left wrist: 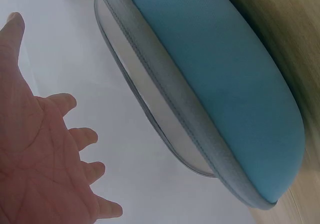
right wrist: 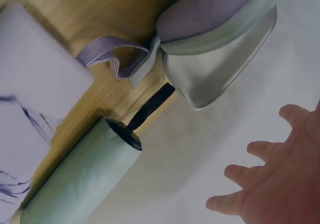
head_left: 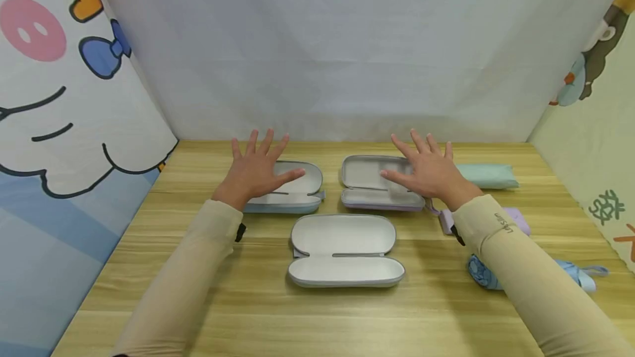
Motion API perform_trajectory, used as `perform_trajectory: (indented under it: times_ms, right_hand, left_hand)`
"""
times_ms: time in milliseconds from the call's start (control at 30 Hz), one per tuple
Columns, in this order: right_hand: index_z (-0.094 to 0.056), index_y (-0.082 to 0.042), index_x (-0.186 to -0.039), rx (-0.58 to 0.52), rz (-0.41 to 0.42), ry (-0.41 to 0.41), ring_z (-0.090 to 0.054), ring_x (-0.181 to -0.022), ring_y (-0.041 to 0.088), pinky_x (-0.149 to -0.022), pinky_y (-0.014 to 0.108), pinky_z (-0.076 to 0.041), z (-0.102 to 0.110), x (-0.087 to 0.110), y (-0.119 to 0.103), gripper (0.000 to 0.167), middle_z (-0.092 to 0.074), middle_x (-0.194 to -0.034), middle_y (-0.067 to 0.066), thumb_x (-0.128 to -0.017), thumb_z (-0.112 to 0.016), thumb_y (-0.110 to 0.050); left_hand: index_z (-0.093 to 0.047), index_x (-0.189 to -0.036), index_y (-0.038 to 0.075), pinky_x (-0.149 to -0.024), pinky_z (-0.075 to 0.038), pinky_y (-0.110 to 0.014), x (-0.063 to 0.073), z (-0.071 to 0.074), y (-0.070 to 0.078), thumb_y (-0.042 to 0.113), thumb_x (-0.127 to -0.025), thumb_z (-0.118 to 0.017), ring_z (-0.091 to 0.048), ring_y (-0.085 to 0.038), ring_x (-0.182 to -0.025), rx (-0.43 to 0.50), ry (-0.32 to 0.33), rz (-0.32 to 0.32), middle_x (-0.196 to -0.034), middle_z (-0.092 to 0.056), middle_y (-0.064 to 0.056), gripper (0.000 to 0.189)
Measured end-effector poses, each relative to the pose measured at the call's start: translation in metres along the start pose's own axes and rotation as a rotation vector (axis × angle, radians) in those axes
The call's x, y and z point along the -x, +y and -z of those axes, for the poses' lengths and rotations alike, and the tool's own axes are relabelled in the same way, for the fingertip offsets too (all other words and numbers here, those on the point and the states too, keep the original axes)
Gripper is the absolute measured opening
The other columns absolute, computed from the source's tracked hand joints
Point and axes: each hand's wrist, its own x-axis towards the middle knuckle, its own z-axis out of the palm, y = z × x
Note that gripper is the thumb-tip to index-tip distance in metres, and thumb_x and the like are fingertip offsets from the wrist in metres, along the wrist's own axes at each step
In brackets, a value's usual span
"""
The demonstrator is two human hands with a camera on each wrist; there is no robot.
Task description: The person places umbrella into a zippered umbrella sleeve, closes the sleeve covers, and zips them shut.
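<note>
Fingers spread wide, my left hand (head_left: 255,176) hovers over a blue zip case (head_left: 306,179) and holds nothing. The left wrist view shows this blue case (left wrist: 225,83) beside the palm, its lid folded back. My right hand (head_left: 430,174), also empty with fingers spread, is above a purple zip case (head_left: 364,171) with a wrist strap. That purple case (right wrist: 215,11) and its strap appear at the top of the right wrist view. Nearer the front, a third zip case (head_left: 343,236) lies unfolded, with a pale grey lining showing.
Right of the cases lie a mint green folded umbrella (head_left: 488,176), a purple folded umbrella (head_left: 518,219) and a blue folded umbrella (head_left: 482,273), the last two partly behind my right forearm. White cloth (head_left: 347,59) stands behind the wooden table (head_left: 248,324), with printed cloths at both sides.
</note>
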Motion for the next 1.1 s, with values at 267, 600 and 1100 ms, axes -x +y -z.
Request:
perform_trajectory:
  times_ms: [267, 600, 1100]
  right_hand:
    - [-0.014, -0.025, -0.168, -0.033, -0.026, -0.005, 0.000, -0.150, 0.058, -0.108, 0.082, 0.002, 0.011, 0.009, 0.014, 0.093, -0.002, -0.170, 0.025, -0.096, -0.047, -0.075]
    - [-0.006, -0.021, -0.168, -0.036, -0.142, -0.118, 0.002, -0.142, 0.070, -0.102, 0.087, 0.005, 0.028, 0.028, 0.079, 0.100, -0.001, -0.165, 0.036, -0.096, -0.055, -0.070]
    - [-0.032, -0.005, -0.158, 0.072, -0.185, -0.222, -0.035, -0.124, 0.072, -0.094, 0.085, -0.030, 0.011, 0.035, 0.126, 0.080, -0.033, -0.149, 0.039, -0.093, -0.075, -0.018]
  left_hand:
    - [-0.009, -0.167, 0.026, -0.112, 0.010, -0.076, 0.002, -0.001, 0.000, 0.081, -0.094, -0.041, 0.008, -0.044, -0.155, -0.007, 0.001, 0.000, -0.172, -0.001, -0.015, 0.097]
    - [-0.010, -0.167, 0.026, -0.112, 0.011, -0.076, 0.002, -0.001, -0.002, 0.081, -0.094, -0.039, 0.009, -0.043, -0.155, 0.008, 0.007, -0.001, -0.172, -0.001, -0.015, 0.096]
    - [-0.011, -0.168, 0.025, -0.112, 0.010, -0.076, 0.005, -0.003, -0.011, 0.081, -0.095, -0.039, 0.006, -0.045, -0.155, 0.000, 0.012, 0.005, -0.172, -0.003, -0.017, 0.096]
